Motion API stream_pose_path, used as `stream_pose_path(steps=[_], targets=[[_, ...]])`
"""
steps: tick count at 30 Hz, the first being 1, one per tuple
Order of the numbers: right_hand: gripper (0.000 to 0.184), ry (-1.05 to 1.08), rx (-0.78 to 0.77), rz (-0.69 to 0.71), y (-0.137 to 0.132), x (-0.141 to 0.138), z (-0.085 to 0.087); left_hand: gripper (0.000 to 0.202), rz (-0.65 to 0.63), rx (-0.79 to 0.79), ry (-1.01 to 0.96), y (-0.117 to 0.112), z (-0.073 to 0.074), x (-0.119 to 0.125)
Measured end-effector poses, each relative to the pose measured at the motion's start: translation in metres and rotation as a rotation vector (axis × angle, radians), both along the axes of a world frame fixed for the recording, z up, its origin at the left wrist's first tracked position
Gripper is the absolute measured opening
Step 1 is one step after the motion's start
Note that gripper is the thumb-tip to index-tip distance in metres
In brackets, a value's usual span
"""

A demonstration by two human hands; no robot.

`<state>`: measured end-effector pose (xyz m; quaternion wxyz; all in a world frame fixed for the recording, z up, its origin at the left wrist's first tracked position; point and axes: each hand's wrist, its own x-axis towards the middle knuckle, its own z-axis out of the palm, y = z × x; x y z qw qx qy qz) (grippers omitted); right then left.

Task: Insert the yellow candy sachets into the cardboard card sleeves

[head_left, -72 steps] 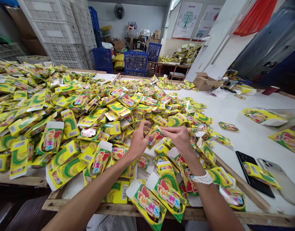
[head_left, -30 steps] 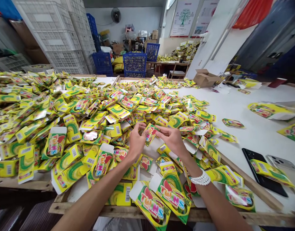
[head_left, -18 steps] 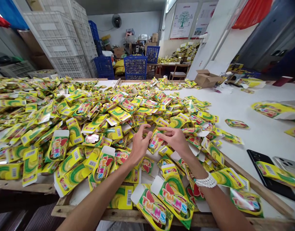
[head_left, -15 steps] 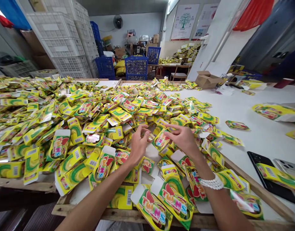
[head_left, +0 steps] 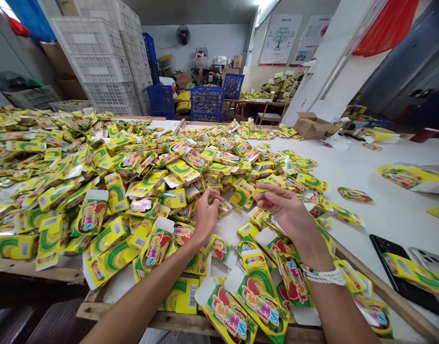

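A big heap of flat yellow-green "TWINS" cartons (head_left: 97, 181) covers the white table (head_left: 366, 200). My left hand (head_left: 205, 215) is curled over the near middle of the heap, its fingertips pinched on a small shiny packet (head_left: 224, 207). My right hand (head_left: 286, 208), with a white bead bracelet (head_left: 323, 276) on the wrist, hovers just to the right with fingers loosely apart and nothing clearly between them. A yellow carton (head_left: 241, 196) lies between the two hands. More printed cartons (head_left: 255, 298) lie under my forearms at the table's near edge.
Two phones (head_left: 402, 270) lie at the right near edge, one partly under a carton. A cardboard box (head_left: 311, 125) stands at the far right of the table. Blue crates (head_left: 205, 100) and stacked white crates (head_left: 97, 62) stand behind. A bagged bundle (head_left: 409, 177) lies far right.
My right hand has let go of the carton it held between the hands and drawn away to the right. My left hand stays curled on a small packet. The view has shifted slightly.
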<state>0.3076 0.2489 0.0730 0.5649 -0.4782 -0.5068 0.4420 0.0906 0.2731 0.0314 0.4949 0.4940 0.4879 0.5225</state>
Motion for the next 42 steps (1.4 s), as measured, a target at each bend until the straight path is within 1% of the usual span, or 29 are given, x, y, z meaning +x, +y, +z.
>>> stream_pose_path(steps=[1, 2, 4, 5, 6, 7, 10, 11, 13, 15, 16, 17, 18, 20, 21, 22, 23, 24, 27, 28, 29, 30, 32, 34, 36, 37, 39, 42], targets=[[0.035, -0.067, -0.005, -0.036, 0.003, -0.004, -0.005, 0.019, -0.005, -0.005, -0.007, 0.001, -0.001, 0.0], [0.035, -0.158, 0.014, -0.114, 0.006, -0.008, -0.01, 0.019, -0.011, -0.008, -0.014, 0.001, -0.001, 0.0], [0.033, -0.401, 0.096, -0.333, 0.01, -0.013, -0.019, 0.02, -0.019, -0.007, -0.023, 0.002, -0.002, -0.001], [0.034, -0.516, 0.129, -0.416, 0.011, -0.014, -0.022, 0.02, -0.02, -0.004, -0.023, 0.002, -0.002, -0.001], [0.037, -0.608, 0.147, -0.461, 0.013, -0.015, -0.026, 0.021, -0.02, 0.0, -0.02, 0.001, -0.002, -0.001], [0.042, -0.675, 0.151, -0.469, 0.015, -0.016, -0.029, 0.021, -0.02, 0.005, -0.015, 0.001, -0.003, -0.001], [0.055, -0.82, 0.133, -0.392, 0.02, -0.021, -0.037, 0.021, -0.034, 0.035, 0.001, 0.001, -0.003, 0.001], [0.055, -0.868, 0.126, -0.373, 0.023, -0.023, -0.038, 0.021, -0.048, 0.049, 0.002, 0.0, -0.004, 0.002], [0.043, -0.929, 0.11, -0.356, 0.027, -0.027, -0.041, 0.021, -0.1, 0.075, 0.0, 0.0, -0.004, 0.005], [0.022, -0.914, 0.101, -0.348, 0.029, -0.027, -0.042, 0.02, -0.157, 0.09, 0.0, -0.001, -0.004, 0.006], [0.014, -0.877, 0.105, -0.342, 0.03, -0.026, -0.041, 0.019, -0.168, 0.094, 0.003, -0.001, -0.004, 0.006], [0.013, -0.814, 0.109, -0.332, 0.029, -0.024, -0.04, 0.018, -0.163, 0.101, 0.006, 0.0, -0.004, 0.006], [0.016, -0.718, 0.108, -0.313, 0.028, -0.021, -0.038, 0.016, -0.137, 0.114, 0.01, 0.001, -0.003, 0.005], [0.023, -0.448, 0.082, -0.252, 0.025, -0.014, -0.032, 0.014, -0.052, 0.169, 0.022, 0.004, -0.002, 0.002], [0.028, -0.305, 0.058, -0.209, 0.022, -0.011, -0.028, 0.015, -0.027, 0.197, 0.023, 0.005, 0.0, 0.0], [0.032, -0.177, 0.029, -0.157, 0.019, -0.01, -0.025, 0.018, -0.034, 0.211, 0.016, 0.005, 0.002, -0.001], [0.035, -0.076, 0.002, -0.103, 0.016, -0.009, -0.022, 0.022, -0.089, 0.195, -0.008, 0.004, 0.004, -0.002], [0.037, 0.0, -0.019, -0.048, 0.014, -0.009, -0.019, 0.029, -0.197, 0.13, -0.06, 0.003, 0.006, -0.003], [0.04, 0.11, -0.057, 0.077, 0.008, -0.016, -0.012, 0.059, -0.606, -0.151, -0.259, -0.007, 0.013, -0.001], [0.041, 0.121, -0.066, 0.098, 0.007, -0.02, -0.011, 0.068, -0.691, -0.197, -0.313, -0.011, 0.015, 0.001], [0.043, 0.122, -0.078, 0.109, 0.006, -0.024, -0.01, 0.076, -0.716, -0.222, -0.355, -0.014, 0.016, 0.002], [0.047, 0.117, -0.091, 0.107, 0.006, -0.027, -0.009, 0.083, -0.694, -0.229, -0.383, -0.016, 0.017, 0.003], [0.056, 0.099, -0.109, 0.068, 0.005, -0.032, -0.008, 0.092, -0.577, -0.207, -0.417, -0.017, 0.017, 0.005], [0.062, 0.088, -0.111, 0.014, 0.005, -0.034, -0.008, 0.09, -0.436, -0.17, -0.42, -0.014, 0.015, 0.005], [0.062, 0.062, -0.083, -0.028, 0.005, -0.037, -0.01, 0.083, -0.338, -0.147, -0.388, -0.01, 0.012, 0.005], [0.062, 0.036, -0.058, -0.032, 0.004, -0.039, -0.012, 0.081, -0.316, -0.138, -0.359, -0.009, 0.01, 0.005], [0.06, -0.05, 0.009, -0.031, 0.003, -0.043, -0.015, 0.078, -0.318, -0.101, -0.297, -0.008, 0.008, 0.005], [0.045, -0.198, 0.089, -0.049, 0.0, -0.049, -0.02, 0.072, -0.334, 0.004, -0.223, -0.011, 0.007, 0.006]])
